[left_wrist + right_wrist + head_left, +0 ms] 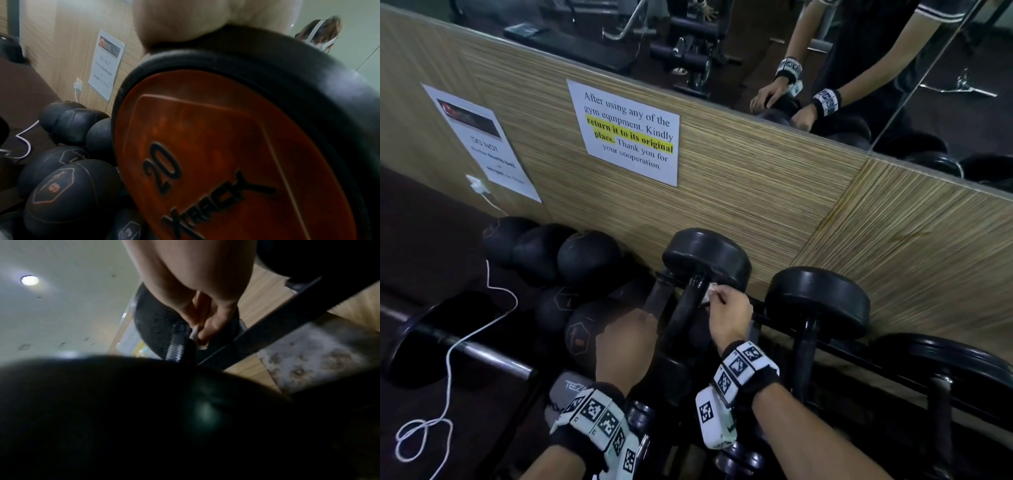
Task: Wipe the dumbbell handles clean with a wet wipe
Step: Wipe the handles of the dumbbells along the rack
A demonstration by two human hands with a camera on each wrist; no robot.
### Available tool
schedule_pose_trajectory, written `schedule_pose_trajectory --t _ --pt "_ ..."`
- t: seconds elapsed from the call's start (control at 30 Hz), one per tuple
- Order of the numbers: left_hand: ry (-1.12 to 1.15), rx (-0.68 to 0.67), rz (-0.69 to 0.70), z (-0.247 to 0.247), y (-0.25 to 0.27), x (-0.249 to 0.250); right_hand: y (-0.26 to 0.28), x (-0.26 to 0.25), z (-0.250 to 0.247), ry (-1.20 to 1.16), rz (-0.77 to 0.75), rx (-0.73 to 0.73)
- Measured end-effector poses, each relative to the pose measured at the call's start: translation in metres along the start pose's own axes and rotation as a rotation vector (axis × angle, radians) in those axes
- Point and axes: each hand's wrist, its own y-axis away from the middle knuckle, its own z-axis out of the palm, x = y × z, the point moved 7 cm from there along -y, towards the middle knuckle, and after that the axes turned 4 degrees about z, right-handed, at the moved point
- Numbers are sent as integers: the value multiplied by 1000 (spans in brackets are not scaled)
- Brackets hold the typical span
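Note:
A black dumbbell lies on the rack, its handle [685, 308] running from the far head [705, 257] toward me. My right hand [726, 308] pinches a small white wet wipe [708, 294] against the handle's far end, right by that head. The right wrist view shows the wipe [194, 334] at my fingertips [207, 331], beside the ribbed handle [175, 344]. My left hand [626, 339] lies curled over the near head. In the left wrist view that head [226, 146] shows an orange face marked 20, with my palm [185, 21] on its rim.
Another black dumbbell [815, 301] sits to the right on the same rack rail [842, 349]. Several dark medicine balls [585, 257] pile up on the left. A bar with a plate [431, 335] and a white cable [448, 377] lie on the floor. The wood-grain wall [756, 192] stands close behind.

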Motion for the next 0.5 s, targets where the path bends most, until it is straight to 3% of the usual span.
schedule_pose_trajectory --t 0.1,0.33,0.43,0.5 --pt "-11 8 11 0 -1 0 12 -22 0 56 -161 56" --pt "-19 -22 33 4 -3 -2 18 -37 16 236 -305 -66" --pt "10 -110 53 11 -13 -7 14 -31 9 68 -242 -142" --pt "131 -209 157 15 -26 5 22 -33 2 -49 -255 -239"
